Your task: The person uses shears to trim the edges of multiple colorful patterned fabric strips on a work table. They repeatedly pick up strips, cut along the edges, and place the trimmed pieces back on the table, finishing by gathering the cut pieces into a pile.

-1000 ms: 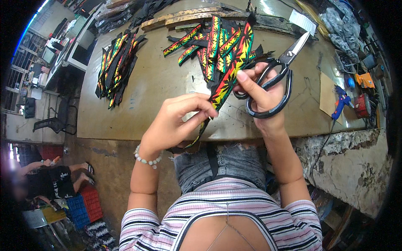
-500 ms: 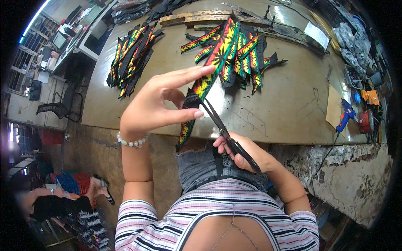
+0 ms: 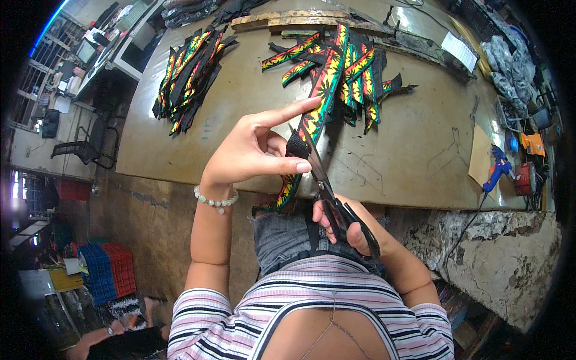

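My left hand [image 3: 243,150] is closed on a patterned fabric strap [image 3: 327,78] in black, red, yellow and green. The index finger lies along the strap and the thumb presses near a short black woven section [image 3: 297,145]. The strap's upper part slants away over the table, and its lower end hangs by the table's near edge. My right hand [image 3: 345,228], lower and to the right, grips black-handled scissors [image 3: 321,180]. Their handles are spread and the blades reach up to the strap beside my left thumb. The fingers partly hide where blades and strap meet.
On the table [image 3: 240,114] lie a left pile of patterned straps [image 3: 189,84] and a right pile [image 3: 360,78]. Wooden bars [image 3: 288,21] lie behind them. A blue glue gun [image 3: 497,169] with a cord is at the right. Blue and red crates [image 3: 108,270] stand lower left.
My left hand has moved to the right with the strap. The scissors' handles have spread and the blades now lie closer against the strap. A person at the lower left has shifted downward.
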`<state>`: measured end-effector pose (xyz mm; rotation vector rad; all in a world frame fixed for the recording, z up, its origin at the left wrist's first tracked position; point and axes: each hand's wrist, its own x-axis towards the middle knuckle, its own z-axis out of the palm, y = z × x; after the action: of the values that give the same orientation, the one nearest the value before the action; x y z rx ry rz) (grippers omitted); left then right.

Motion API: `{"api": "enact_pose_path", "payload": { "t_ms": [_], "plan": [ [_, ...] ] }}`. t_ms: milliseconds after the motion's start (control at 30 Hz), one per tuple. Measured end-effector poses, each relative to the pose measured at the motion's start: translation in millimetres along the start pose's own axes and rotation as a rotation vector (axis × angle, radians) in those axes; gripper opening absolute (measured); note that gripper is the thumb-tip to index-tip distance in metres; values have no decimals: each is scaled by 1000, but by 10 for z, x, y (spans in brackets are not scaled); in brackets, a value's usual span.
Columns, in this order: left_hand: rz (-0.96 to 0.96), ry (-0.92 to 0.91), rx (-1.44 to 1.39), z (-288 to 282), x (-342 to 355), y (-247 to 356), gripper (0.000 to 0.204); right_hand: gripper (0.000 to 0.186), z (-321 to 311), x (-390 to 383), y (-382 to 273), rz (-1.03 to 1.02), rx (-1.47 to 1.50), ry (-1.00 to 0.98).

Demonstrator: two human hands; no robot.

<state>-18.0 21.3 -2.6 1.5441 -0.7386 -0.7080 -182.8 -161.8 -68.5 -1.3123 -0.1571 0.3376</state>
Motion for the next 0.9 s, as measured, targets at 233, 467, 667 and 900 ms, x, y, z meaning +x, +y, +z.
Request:
{"api": "enact_pose_path", "payload": {
  "t_ms": [233,467,667,900],
  "plan": [
    [46,-23,30,70,110,9,85,71,-2,-111,-144,212,-24,169],
    [46,-71,18,161,528,4,80,56,-131,-207,-24,-96,18,358],
    [176,267,135,339,1036,-132,65,37,-170,86,218,-169,221,613],
    [484,397,-49,663,591,18,41,33,-145,506,-121,-196,-152,759]
  ]
}}
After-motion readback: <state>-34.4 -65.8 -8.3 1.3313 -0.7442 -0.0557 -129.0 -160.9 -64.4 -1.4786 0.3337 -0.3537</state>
